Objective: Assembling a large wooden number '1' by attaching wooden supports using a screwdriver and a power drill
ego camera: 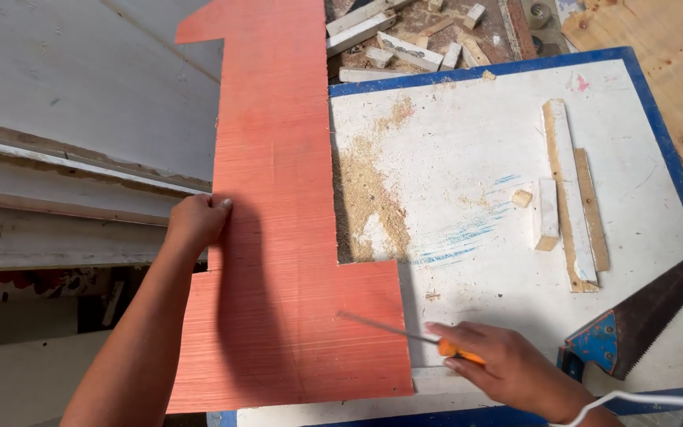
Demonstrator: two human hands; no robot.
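One red board (294, 237), cut to the shape of a numeral, lay across the left edge of the white, blue-rimmed table (642, 87). The left hand (198, 220) gripped its left edge, fingers curled over. At 4 o'clock from the board, the right hand (507, 368) was closed round an orange-handled tool (409, 334); its blurred shaft crossed the board's lower corner. Sawdust (369, 190) lay at 2 o'clock, wood strips (575, 198) beyond. A handsaw (642, 316) at 3 o'clock was cut off by the frame.

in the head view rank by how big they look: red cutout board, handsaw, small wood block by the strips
1. red cutout board
2. handsaw, partly cut off by the frame edge
3. small wood block
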